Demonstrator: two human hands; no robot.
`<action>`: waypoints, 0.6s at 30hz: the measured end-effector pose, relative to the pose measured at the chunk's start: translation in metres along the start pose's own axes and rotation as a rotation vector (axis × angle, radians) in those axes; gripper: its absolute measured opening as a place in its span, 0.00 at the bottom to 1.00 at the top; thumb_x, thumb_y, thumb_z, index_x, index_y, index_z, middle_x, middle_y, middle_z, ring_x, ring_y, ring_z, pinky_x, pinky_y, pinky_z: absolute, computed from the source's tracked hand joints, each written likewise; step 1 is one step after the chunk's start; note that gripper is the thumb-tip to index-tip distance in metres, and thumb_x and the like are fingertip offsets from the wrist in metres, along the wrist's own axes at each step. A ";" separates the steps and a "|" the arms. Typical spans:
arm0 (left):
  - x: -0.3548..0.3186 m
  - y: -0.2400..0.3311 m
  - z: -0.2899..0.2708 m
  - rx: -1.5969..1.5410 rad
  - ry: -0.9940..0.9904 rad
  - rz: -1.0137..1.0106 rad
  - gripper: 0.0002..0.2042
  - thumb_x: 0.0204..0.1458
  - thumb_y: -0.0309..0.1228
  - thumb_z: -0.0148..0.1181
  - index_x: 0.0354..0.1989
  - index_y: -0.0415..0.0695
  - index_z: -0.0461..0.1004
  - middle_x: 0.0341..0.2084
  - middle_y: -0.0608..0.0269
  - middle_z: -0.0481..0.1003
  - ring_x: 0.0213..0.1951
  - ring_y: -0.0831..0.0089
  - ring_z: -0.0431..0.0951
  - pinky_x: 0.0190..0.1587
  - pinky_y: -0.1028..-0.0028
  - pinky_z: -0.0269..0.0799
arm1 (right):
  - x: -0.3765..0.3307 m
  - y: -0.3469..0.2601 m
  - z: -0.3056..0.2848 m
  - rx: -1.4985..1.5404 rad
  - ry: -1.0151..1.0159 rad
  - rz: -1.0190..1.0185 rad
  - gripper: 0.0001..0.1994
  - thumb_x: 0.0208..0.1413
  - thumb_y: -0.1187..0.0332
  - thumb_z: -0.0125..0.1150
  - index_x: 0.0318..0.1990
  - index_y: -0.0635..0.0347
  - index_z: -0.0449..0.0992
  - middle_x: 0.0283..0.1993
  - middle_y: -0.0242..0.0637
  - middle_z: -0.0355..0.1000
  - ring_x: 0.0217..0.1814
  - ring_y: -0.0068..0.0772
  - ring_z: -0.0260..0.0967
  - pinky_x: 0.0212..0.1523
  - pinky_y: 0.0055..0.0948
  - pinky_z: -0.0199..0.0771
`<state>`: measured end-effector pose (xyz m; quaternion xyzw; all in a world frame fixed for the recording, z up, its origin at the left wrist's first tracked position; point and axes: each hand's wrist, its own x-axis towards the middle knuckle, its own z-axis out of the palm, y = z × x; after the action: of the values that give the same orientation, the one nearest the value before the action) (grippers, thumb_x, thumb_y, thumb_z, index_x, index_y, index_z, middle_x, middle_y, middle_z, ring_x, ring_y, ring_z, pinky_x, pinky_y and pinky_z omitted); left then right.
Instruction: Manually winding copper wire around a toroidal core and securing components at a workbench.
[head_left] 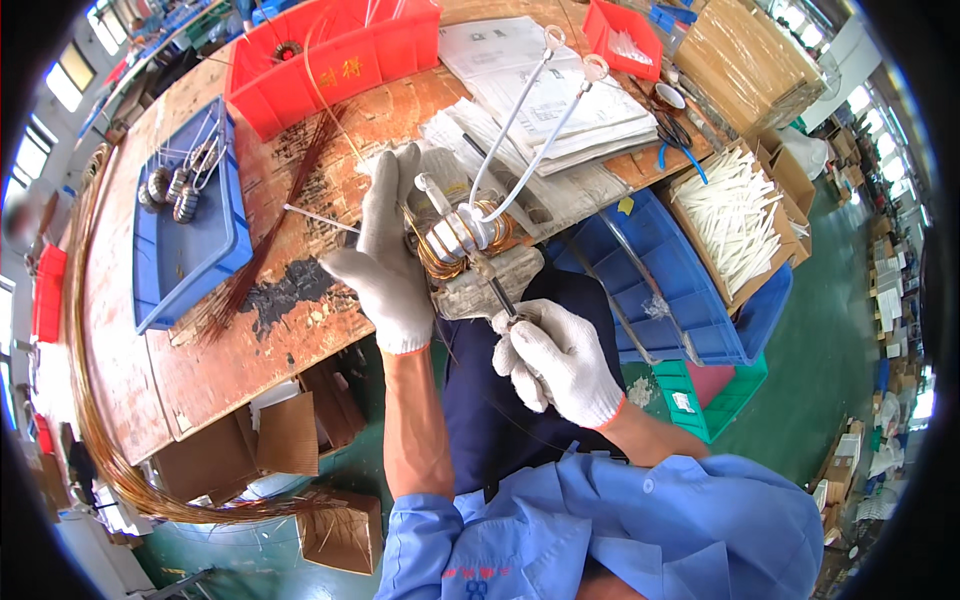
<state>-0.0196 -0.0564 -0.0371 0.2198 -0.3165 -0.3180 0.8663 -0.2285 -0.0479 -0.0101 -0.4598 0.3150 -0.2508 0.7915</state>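
A copper wire coil (462, 240) sits at the near edge of the wooden table (300, 330), and everything else is placed from it. The coil rests on a grey, worn block (490, 285) just below it. The left hand (388, 255), in a white knit glove, stands upright just to the left of the coil, its fingers stretched up and pressed against the coil's side, the thumb spread out to the left; it steadies the coil rather than closing around it. The right hand (555, 360), also gloved, is below and to the right of the coil, curled into a closed grip on a thin dark tool (500, 295) whose shaft runs up toward the coil's lower edge. Two white sleeved leads (520, 130) rise from the coil up and to the right, ending in metal ring terminals (575, 55) over a stack of papers (560, 100). Up and to the left of the coil lies a bundle of reddish copper wires (290, 210), and beyond it a red bin (330, 60). Far left of the coil is a blue tray (195, 260) holding several finished coils (180, 190). To the right of the coil sit a blue crate (670, 290) and a cardboard box of white tubes (735, 215).
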 end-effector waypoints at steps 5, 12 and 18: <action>0.002 0.000 -0.006 0.559 -0.140 0.046 0.68 0.36 0.54 0.86 0.81 0.31 0.50 0.77 0.45 0.60 0.78 0.57 0.60 0.79 0.59 0.54 | 0.010 -0.017 -0.016 0.005 -0.103 0.114 0.12 0.77 0.66 0.53 0.53 0.68 0.75 0.34 0.41 0.79 0.16 0.17 0.64 0.14 0.20 0.60; 0.006 -0.001 -0.011 0.493 -0.151 -0.070 0.70 0.29 0.48 0.91 0.80 0.31 0.51 0.76 0.44 0.62 0.77 0.58 0.62 0.78 0.60 0.56 | 0.018 -0.051 -0.034 -0.049 -0.178 0.238 0.14 0.76 0.64 0.55 0.49 0.68 0.79 0.31 0.38 0.78 0.15 0.14 0.58 0.13 0.19 0.53; 0.007 0.000 -0.012 0.481 -0.158 -0.109 0.70 0.29 0.47 0.91 0.80 0.30 0.51 0.75 0.43 0.64 0.76 0.56 0.63 0.77 0.59 0.59 | 0.024 -0.071 -0.046 -0.163 -0.274 0.274 0.14 0.76 0.64 0.54 0.50 0.68 0.79 0.28 0.33 0.73 0.15 0.13 0.56 0.13 0.19 0.51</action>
<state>-0.0075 -0.0592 -0.0423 0.4105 -0.4375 -0.2959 0.7433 -0.2535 -0.1224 0.0285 -0.5049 0.2833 -0.0499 0.8138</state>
